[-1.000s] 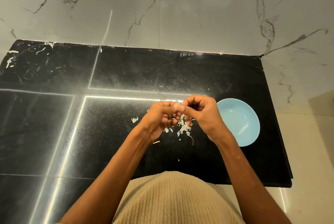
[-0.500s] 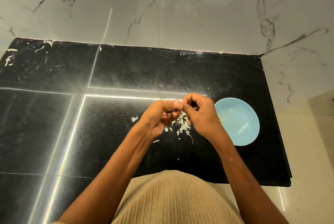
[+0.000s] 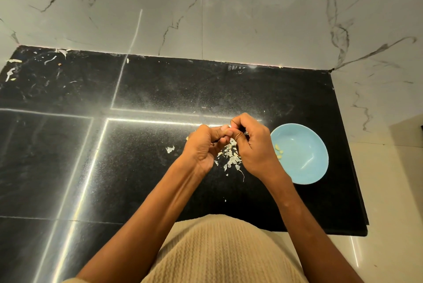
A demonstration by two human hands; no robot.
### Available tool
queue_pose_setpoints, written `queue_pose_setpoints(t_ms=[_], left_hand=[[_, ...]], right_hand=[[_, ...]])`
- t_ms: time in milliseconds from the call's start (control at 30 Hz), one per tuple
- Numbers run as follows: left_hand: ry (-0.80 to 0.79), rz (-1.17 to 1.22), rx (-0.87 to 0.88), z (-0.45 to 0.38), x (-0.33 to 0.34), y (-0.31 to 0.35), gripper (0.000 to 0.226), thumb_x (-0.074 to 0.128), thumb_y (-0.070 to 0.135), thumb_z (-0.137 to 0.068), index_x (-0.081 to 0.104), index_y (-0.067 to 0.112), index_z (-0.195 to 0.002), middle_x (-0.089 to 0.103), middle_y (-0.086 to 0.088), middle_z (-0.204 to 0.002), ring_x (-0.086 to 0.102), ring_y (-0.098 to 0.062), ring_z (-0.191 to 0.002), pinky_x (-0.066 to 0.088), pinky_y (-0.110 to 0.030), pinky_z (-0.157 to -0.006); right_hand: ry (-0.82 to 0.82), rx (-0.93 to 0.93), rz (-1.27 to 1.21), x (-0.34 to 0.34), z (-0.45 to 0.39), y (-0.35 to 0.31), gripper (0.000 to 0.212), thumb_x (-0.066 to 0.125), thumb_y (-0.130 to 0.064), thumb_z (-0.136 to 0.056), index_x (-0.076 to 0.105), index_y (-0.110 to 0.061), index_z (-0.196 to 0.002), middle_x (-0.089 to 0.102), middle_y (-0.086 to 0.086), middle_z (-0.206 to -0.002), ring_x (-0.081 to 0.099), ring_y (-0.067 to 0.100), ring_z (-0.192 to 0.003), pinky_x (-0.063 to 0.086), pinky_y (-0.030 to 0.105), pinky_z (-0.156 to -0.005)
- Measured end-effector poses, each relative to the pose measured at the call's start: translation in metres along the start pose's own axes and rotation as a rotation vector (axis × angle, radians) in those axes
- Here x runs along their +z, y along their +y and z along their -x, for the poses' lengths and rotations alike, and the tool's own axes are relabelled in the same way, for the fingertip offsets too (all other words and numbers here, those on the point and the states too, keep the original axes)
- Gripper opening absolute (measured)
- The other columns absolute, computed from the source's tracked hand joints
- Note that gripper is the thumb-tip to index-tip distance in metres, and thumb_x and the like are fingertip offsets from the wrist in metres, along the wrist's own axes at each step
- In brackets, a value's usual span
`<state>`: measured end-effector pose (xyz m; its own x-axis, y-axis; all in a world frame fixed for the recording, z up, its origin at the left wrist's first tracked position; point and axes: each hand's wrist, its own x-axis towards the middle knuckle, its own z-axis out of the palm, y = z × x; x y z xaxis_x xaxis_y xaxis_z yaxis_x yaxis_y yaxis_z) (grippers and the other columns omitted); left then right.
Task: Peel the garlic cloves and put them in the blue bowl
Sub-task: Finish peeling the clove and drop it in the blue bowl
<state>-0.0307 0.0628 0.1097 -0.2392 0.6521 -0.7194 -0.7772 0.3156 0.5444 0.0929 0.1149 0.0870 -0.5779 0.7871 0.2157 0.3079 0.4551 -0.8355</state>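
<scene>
My left hand (image 3: 201, 147) and my right hand (image 3: 251, 145) meet fingertip to fingertip above the black counter, both curled and pinching a small garlic clove (image 3: 226, 131) that is mostly hidden by the fingers. Below them lies a scatter of white garlic peel (image 3: 232, 157). The blue bowl (image 3: 304, 166) sits just right of my right hand, with a few peeled yellowish cloves (image 3: 278, 151) near its left side.
The black counter (image 3: 160, 90) runs left and back to a marble wall (image 3: 206, 8). A loose peel flake (image 3: 169, 149) lies left of my hands, and more scraps (image 3: 13, 70) sit at the far left back corner. The counter's right edge is just beyond the bowl.
Both hands stay together over the peel pile, shifting only slightly upward. The peeled cloves in the bowl, hidden by my right hand before, now show.
</scene>
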Motion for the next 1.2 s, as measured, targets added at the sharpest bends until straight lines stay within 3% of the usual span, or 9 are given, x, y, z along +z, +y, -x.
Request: queue_pose_setpoints(t_ms=[167, 300, 567, 767, 1000, 1200], left_hand=[[-0.012, 0.046, 0.096, 0.0, -0.001, -0.004, 0.009, 0.066, -0.009, -0.085, 0.069, -0.005, -0.091, 0.066, -0.007, -0.071, 0.057, -0.006, -0.053, 0.05, -0.013, -0.049], [0.012, -0.04, 0.27, -0.001, -0.003, -0.004, 0.005, 0.07, 0.003, -0.088, 0.07, 0.0, -0.092, 0.067, -0.003, -0.068, 0.061, -0.008, -0.06, 0.054, -0.016, -0.058], [0.042, -0.258, 0.485, -0.003, -0.008, -0.007, 0.001, 0.075, 0.004, -0.086, 0.074, 0.003, -0.085, 0.071, -0.004, -0.073, 0.065, -0.013, -0.068, 0.057, -0.025, -0.067], [0.008, -0.265, 0.49, -0.002, -0.009, -0.008, 0.004, 0.073, 0.003, -0.086, 0.073, 0.0, -0.087, 0.069, -0.01, -0.072, 0.064, -0.014, -0.063, 0.058, -0.024, -0.067], [0.01, -0.265, 0.491, -0.003, -0.011, -0.011, 0.004, 0.074, 0.006, -0.086, 0.074, 0.002, -0.087, 0.07, -0.009, -0.07, 0.065, -0.018, -0.065, 0.06, -0.032, -0.076], [0.007, -0.232, 0.457, -0.004, -0.009, -0.01, 0.007, 0.073, 0.005, -0.086, 0.073, -0.002, -0.089, 0.069, -0.008, -0.067, 0.063, -0.016, -0.061, 0.059, -0.032, -0.074]], right_hand=[[0.101, 0.089, -0.151, -0.005, -0.002, -0.002, 0.014, 0.074, -0.02, -0.093, 0.064, -0.01, -0.089, 0.061, -0.005, -0.077, 0.056, 0.009, -0.069, 0.048, 0.022, -0.06], [0.144, 0.221, -0.406, -0.009, 0.001, -0.004, 0.015, 0.076, -0.009, -0.09, 0.07, -0.013, -0.103, 0.069, 0.004, -0.085, 0.066, 0.026, -0.07, 0.054, 0.031, -0.048], [0.107, 0.203, -0.305, -0.008, 0.001, -0.006, 0.01, 0.073, -0.004, -0.091, 0.078, -0.011, -0.097, 0.076, 0.001, -0.082, 0.072, 0.021, -0.066, 0.057, 0.026, -0.053], [0.094, 0.263, -0.437, -0.01, 0.0, -0.006, 0.012, 0.071, 0.002, -0.091, 0.078, -0.008, -0.093, 0.076, 0.009, -0.076, 0.071, 0.027, -0.062, 0.058, 0.031, -0.052], [0.062, 0.263, -0.417, -0.009, 0.0, -0.004, 0.011, 0.069, 0.002, -0.093, 0.078, -0.004, -0.097, 0.077, 0.009, -0.077, 0.072, 0.029, -0.063, 0.061, 0.034, -0.057], [0.065, 0.23, -0.389, -0.01, 0.001, -0.004, 0.01, 0.071, 0.001, -0.092, 0.078, -0.005, -0.097, 0.077, 0.006, -0.077, 0.072, 0.025, -0.062, 0.061, 0.032, -0.057]])
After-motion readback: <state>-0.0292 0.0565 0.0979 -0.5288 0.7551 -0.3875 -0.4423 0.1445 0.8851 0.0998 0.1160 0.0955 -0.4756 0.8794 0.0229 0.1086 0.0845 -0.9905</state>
